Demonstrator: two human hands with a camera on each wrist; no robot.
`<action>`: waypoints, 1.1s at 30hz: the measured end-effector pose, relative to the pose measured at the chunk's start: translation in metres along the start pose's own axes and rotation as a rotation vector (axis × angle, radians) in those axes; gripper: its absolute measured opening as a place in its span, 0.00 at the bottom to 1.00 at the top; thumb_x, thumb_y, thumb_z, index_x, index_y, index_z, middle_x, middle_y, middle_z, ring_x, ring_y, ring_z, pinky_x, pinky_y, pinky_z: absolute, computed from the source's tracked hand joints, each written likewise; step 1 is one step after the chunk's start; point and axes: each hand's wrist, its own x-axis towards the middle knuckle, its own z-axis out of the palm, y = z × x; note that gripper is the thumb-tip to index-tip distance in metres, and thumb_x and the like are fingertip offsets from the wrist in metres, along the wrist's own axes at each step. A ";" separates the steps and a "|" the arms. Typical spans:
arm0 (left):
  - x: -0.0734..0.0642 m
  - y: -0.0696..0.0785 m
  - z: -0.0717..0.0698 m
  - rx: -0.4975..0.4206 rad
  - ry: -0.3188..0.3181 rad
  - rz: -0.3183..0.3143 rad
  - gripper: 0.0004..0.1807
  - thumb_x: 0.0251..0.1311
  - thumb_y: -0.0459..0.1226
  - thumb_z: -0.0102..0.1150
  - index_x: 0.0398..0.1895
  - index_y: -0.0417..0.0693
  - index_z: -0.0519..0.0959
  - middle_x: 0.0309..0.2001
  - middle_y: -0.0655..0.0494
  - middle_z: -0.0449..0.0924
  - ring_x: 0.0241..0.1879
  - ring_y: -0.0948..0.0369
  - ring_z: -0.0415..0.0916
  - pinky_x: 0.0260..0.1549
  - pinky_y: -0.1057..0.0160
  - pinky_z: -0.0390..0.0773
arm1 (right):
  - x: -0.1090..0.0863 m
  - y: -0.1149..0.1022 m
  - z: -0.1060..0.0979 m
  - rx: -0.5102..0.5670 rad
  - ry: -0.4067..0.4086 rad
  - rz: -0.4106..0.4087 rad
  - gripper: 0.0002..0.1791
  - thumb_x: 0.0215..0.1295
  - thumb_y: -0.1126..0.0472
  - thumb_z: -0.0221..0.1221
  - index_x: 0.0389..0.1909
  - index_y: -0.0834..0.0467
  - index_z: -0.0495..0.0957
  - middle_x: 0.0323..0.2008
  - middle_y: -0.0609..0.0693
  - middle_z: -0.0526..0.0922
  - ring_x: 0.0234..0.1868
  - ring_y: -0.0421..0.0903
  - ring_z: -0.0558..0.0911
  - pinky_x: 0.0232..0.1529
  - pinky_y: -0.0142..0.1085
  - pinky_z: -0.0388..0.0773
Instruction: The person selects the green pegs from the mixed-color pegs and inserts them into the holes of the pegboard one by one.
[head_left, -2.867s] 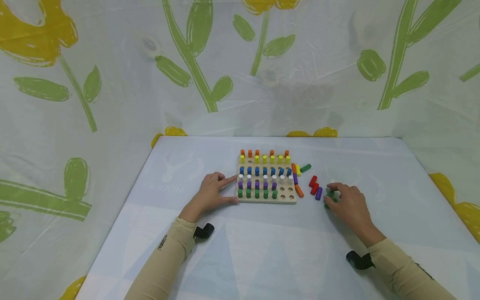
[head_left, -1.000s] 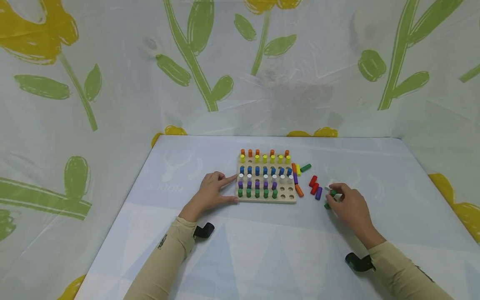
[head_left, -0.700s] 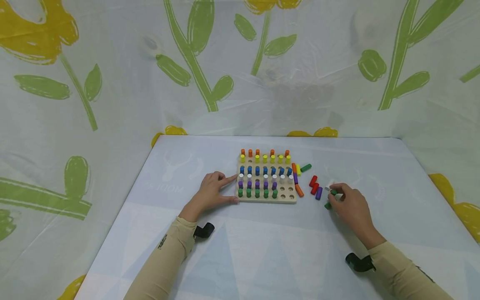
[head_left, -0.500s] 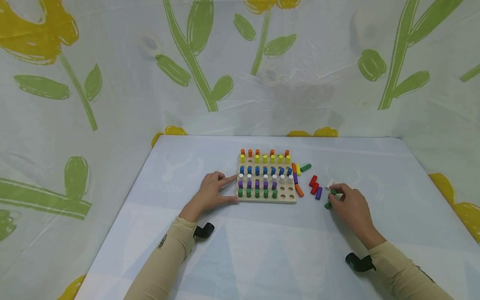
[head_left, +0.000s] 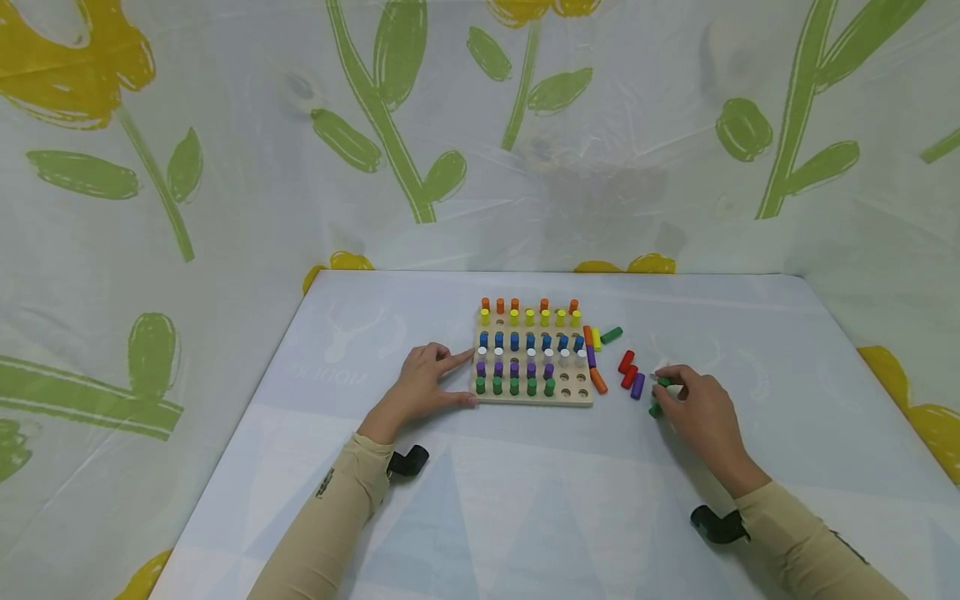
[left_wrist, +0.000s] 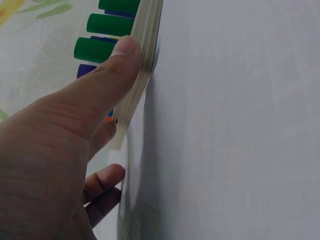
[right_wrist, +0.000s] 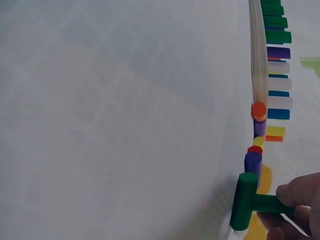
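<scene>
A wooden pegboard (head_left: 532,403) with rows of orange, yellow, blue, white, purple and green pegs lies mid-table. My left hand (head_left: 423,383) touches its left side, thumb at the near corner and index finger extended farther back. In the left wrist view the thumb rests against the board's edge beside the green pegs (left_wrist: 110,25). Right of the board, my right hand (head_left: 701,412) pinches a green peg (right_wrist: 269,203) between thumb and fingers. Its end meets a second green peg (right_wrist: 244,200), with a white end (right_wrist: 240,233) just below. The fingers partly hide these pegs in the head view.
Loose pegs lie between the board and my right hand: red ones (head_left: 628,377), a purple one (head_left: 637,386), and an orange one (head_left: 597,382). Farther back are a yellow peg (head_left: 596,339) and a green peg (head_left: 612,335). Flower-printed sheeting (head_left: 480,233) rises behind the table.
My right fingertips have shifted slightly at the green pegs, and the pinched peg has turned a little. The left hand and the board stay where they were.
</scene>
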 end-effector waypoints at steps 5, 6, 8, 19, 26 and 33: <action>0.000 0.000 0.000 0.004 -0.005 -0.002 0.48 0.52 0.65 0.70 0.76 0.66 0.67 0.51 0.53 0.62 0.55 0.52 0.57 0.57 0.51 0.61 | 0.000 -0.003 0.001 -0.010 -0.011 0.009 0.15 0.69 0.61 0.64 0.53 0.64 0.81 0.40 0.59 0.83 0.35 0.51 0.71 0.30 0.39 0.67; -0.001 0.000 0.000 0.002 -0.004 -0.001 0.48 0.52 0.65 0.70 0.76 0.66 0.67 0.50 0.53 0.62 0.55 0.52 0.57 0.57 0.51 0.61 | 0.001 -0.003 0.001 -0.011 -0.013 0.010 0.15 0.69 0.61 0.64 0.53 0.64 0.81 0.39 0.58 0.83 0.35 0.51 0.70 0.29 0.39 0.67; -0.001 0.001 -0.001 0.001 -0.003 0.003 0.48 0.52 0.65 0.70 0.76 0.66 0.67 0.50 0.53 0.62 0.54 0.52 0.57 0.57 0.51 0.60 | 0.001 -0.004 0.001 -0.012 -0.012 0.006 0.15 0.69 0.61 0.64 0.52 0.63 0.82 0.39 0.58 0.83 0.35 0.51 0.71 0.29 0.39 0.67; 0.000 -0.001 0.001 0.006 0.004 0.011 0.47 0.52 0.65 0.71 0.76 0.65 0.68 0.50 0.52 0.63 0.53 0.51 0.58 0.57 0.50 0.61 | 0.001 -0.010 0.004 -0.037 -0.018 -0.003 0.17 0.68 0.60 0.65 0.53 0.63 0.82 0.41 0.59 0.84 0.37 0.52 0.72 0.30 0.39 0.69; 0.000 -0.001 0.001 0.008 0.000 0.004 0.48 0.52 0.65 0.70 0.76 0.66 0.66 0.51 0.52 0.63 0.54 0.51 0.57 0.58 0.50 0.61 | 0.001 -0.013 0.005 -0.030 -0.035 0.004 0.17 0.68 0.58 0.65 0.54 0.63 0.82 0.41 0.58 0.84 0.37 0.51 0.72 0.29 0.38 0.69; 0.000 0.000 0.000 0.002 -0.012 -0.001 0.48 0.52 0.65 0.70 0.76 0.67 0.66 0.51 0.52 0.63 0.55 0.52 0.57 0.59 0.51 0.60 | 0.003 -0.016 0.007 -0.030 -0.053 0.002 0.18 0.68 0.58 0.65 0.55 0.63 0.81 0.43 0.58 0.83 0.38 0.52 0.72 0.31 0.39 0.70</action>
